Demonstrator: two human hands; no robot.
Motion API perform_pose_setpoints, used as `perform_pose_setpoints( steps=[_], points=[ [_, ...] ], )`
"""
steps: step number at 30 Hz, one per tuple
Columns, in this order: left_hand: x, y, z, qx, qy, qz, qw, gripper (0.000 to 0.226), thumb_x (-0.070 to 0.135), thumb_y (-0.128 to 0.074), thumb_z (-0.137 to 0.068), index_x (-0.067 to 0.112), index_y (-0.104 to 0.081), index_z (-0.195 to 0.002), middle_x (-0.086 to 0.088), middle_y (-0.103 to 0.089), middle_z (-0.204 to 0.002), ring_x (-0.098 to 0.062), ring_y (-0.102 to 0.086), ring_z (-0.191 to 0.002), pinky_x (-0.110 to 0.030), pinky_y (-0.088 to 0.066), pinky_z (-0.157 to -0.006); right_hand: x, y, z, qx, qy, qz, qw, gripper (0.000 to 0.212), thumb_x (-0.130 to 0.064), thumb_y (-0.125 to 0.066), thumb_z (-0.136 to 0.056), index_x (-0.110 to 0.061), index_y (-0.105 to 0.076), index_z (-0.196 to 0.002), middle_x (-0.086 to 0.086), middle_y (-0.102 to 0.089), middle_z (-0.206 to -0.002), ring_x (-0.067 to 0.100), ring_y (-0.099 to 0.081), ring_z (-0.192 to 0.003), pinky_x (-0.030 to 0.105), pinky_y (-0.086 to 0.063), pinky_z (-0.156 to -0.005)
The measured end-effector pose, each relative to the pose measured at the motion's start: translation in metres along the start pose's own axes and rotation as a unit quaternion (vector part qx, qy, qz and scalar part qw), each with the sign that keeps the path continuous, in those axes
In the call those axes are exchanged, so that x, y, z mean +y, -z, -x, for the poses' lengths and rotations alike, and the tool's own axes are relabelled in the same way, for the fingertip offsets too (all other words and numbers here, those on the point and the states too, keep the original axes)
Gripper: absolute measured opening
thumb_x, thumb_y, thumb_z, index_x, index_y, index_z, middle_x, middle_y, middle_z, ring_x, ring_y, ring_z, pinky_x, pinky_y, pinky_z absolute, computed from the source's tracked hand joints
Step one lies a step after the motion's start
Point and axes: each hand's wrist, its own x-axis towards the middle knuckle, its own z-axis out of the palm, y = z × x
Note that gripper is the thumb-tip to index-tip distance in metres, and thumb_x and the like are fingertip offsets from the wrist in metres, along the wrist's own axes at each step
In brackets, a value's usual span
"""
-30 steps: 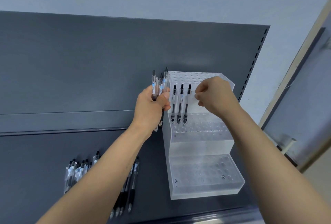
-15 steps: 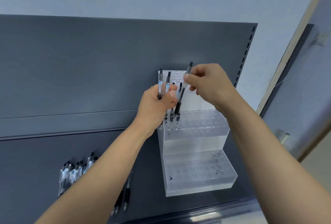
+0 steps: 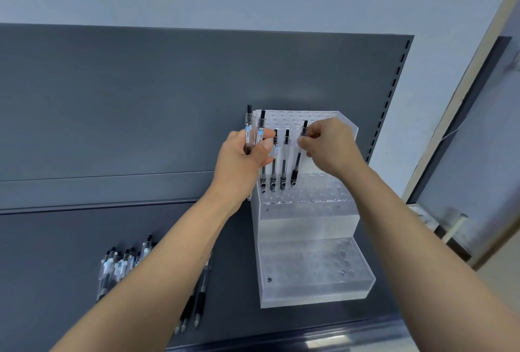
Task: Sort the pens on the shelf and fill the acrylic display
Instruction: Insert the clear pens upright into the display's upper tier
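Left hand (image 3: 242, 160) wraps the held pens (image 3: 248, 123): lower barrels out of sight, blue labels too small to read. Under its thumb the leftmost standing pen (image 3: 263, 180) shows only its lower end. Right hand (image 3: 329, 146) pinches the tilted pen (image 3: 296, 167), fingers covering the clip, and whether the tip sits in a hole is impossible to tell. The left forearm crosses the loose pens (image 3: 121, 264) on the shelf (image 3: 56, 239), so no count. Both arms run off the bottom edge. Far right, a pale object (image 3: 450, 218) is just blur.

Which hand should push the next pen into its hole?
Probably the right hand: it pinches a pen whose tip is at a hole in the acrylic display. The left hand grips spare pens.
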Motion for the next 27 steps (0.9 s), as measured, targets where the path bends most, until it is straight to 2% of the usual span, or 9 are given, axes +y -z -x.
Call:
perform_pose_setpoints(
  steps=[6, 10, 13, 15, 18, 20, 23, 25, 27],
  points=[
    [-0.003, -0.001, 0.0, 0.003, 0.005, 0.004, 1.0, 0.016, 0.005, -0.053, -0.093, 0.013, -0.063, -0.103, -0.012, -0.049, -0.1, -0.009, -0.057, -0.073, -0.016, -0.055, -0.073, 0.003, -0.012, -0.003, -0.025, -0.032, 0.031, 0.999, 0.025, -0.009, -0.059, -0.087, 0.016, -0.064, -0.087, 0.031, -0.066, -0.089, 0.023, -0.046, -0.063, 0.036, -0.049, -0.06],
    [-0.006, -0.004, -0.001, 0.005, 0.022, 0.015, 1.0, 0.017, 0.003, -0.053, -0.093, 0.011, -0.062, -0.105, 0.003, -0.061, -0.087, -0.011, -0.058, -0.069, -0.024, -0.056, -0.077, 0.006, -0.007, -0.003, -0.05, -0.061, 0.043, 0.996, 0.025, -0.014, -0.066, -0.086, 0.01, -0.062, -0.084, 0.022, -0.067, -0.086, 0.026, -0.059, -0.067, 0.034, -0.051, -0.065],
    [-0.006, -0.009, -0.001, -0.006, 0.019, 0.021, 1.0, 0.017, 0.001, -0.052, -0.093, 0.008, -0.061, -0.105, 0.005, -0.061, -0.081, -0.013, -0.058, -0.069, -0.018, -0.056, -0.071, 0.0, 0.008, 0.001, -0.011, -0.024, 0.054, 0.998, 0.025, -0.013, -0.062, -0.088, 0.012, -0.06, -0.084, 0.028, -0.066, -0.084, 0.034, -0.057, -0.068, 0.034, -0.049, -0.063],
    [-0.005, -0.012, 0.0, -0.014, 0.02, 0.018, 1.0, 0.015, 0.002, -0.052, -0.093, 0.01, -0.062, -0.1, 0.003, -0.059, -0.076, -0.014, -0.06, -0.068, -0.018, -0.056, -0.07, -0.009, 0.019, 0.008, 0.007, 0.018, -0.001, 1.0, 0.024, -0.015, -0.06, -0.089, 0.009, -0.065, -0.088, 0.024, -0.068, -0.087, 0.03, -0.06, -0.069, 0.032, -0.048, -0.06],
    [-0.003, -0.017, -0.002, -0.028, 0.02, 0.002, 0.999, 0.014, 0.003, -0.054, -0.092, 0.011, -0.063, -0.098, 0.001, -0.061, -0.075, -0.011, -0.063, -0.065, -0.025, -0.057, -0.075, -0.022, 0.028, 0.02, -0.064, 0.056, -0.114, 0.99, 0.019, -0.023, -0.066, -0.086, -0.005, -0.072, -0.084, 0.005, -0.069, -0.075, 0.01, -0.058, -0.062, 0.022, -0.045, -0.056],
    [-0.002, -0.02, -0.004, -0.034, 0.015, -0.005, 0.999, 0.013, 0.002, -0.053, -0.092, 0.008, -0.063, -0.099, -0.002, -0.063, -0.075, -0.011, -0.062, -0.063, -0.029, -0.058, -0.076, -0.023, 0.029, 0.021, -0.085, 0.061, -0.148, 0.983, 0.013, -0.019, -0.067, -0.085, -0.006, -0.072, -0.085, -0.004, -0.062, -0.066, 0.004, -0.053, -0.056, 0.013, -0.042, -0.051],
    [0.001, -0.026, -0.003, -0.05, 0.008, -0.016, 0.999, 0.012, 0.003, -0.053, -0.093, 0.007, -0.064, -0.097, -0.008, -0.065, -0.08, -0.015, -0.062, -0.067, -0.036, -0.056, -0.081, -0.02, 0.028, 0.018, -0.069, 0.062, -0.159, 0.983, 0.016, -0.012, -0.067, -0.085, 0.003, -0.067, -0.081, 0.003, -0.057, -0.068, 0.01, -0.046, -0.057, 0.01, -0.037, -0.048],
    [0.002, -0.03, -0.002, -0.057, 0.008, -0.03, 0.998, 0.011, 0.005, -0.053, -0.093, 0.008, -0.064, -0.095, -0.007, -0.065, -0.077, -0.017, -0.063, -0.072, -0.039, -0.053, -0.084, -0.019, 0.026, 0.017, -0.062, 0.07, -0.149, 0.984, 0.022, -0.012, -0.065, -0.086, 0.008, -0.062, -0.077, 0.009, -0.056, -0.071, 0.014, -0.043, -0.061, 0.016, -0.036, -0.05],
    [0.002, -0.031, -0.002, -0.053, -0.002, -0.036, 0.998, 0.014, 0.007, -0.052, -0.094, 0.014, -0.064, -0.093, -0.007, -0.064, -0.079, -0.019, -0.061, -0.077, -0.039, -0.052, -0.086, -0.017, 0.028, 0.014, -0.014, 0.065, -0.149, 0.987, 0.022, -0.014, -0.063, -0.087, 0.006, -0.063, -0.078, 0.008, -0.057, -0.069, 0.014, -0.046, -0.062, 0.019, -0.037, -0.052]
  ],
)
